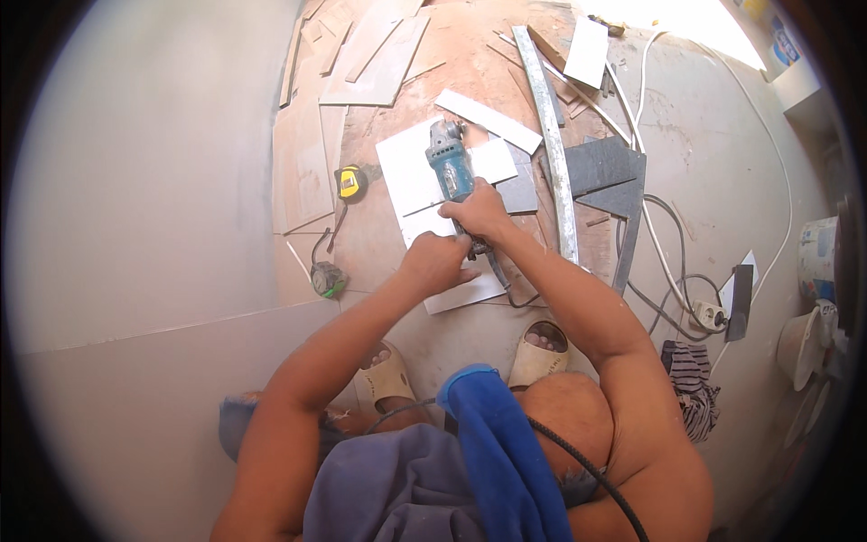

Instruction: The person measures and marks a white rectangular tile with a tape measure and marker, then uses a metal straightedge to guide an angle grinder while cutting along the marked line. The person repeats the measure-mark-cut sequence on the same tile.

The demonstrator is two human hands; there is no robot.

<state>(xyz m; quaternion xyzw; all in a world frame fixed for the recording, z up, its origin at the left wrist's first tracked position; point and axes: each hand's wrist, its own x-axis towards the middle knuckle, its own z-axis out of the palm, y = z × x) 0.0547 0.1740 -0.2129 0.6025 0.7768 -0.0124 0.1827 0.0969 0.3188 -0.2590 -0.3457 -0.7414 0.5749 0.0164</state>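
Teal grinder (452,173) gripped in right hand (480,213); left hand (435,262) at tail, hold unclear. Likely cutting white tile (404,165) beyond hands; next, steady guiding.

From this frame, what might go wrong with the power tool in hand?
The bare right hand grips the teal-and-grey angle grinder, with the bare left hand at its rear, so a slip or flying chips might injure them.

The black power cord trails from the grinder's rear close to the beige open-toed sandal on the right foot and could snag.

No clamp shows on the white flat panel beneath the grinder, so it may shift under pressure.
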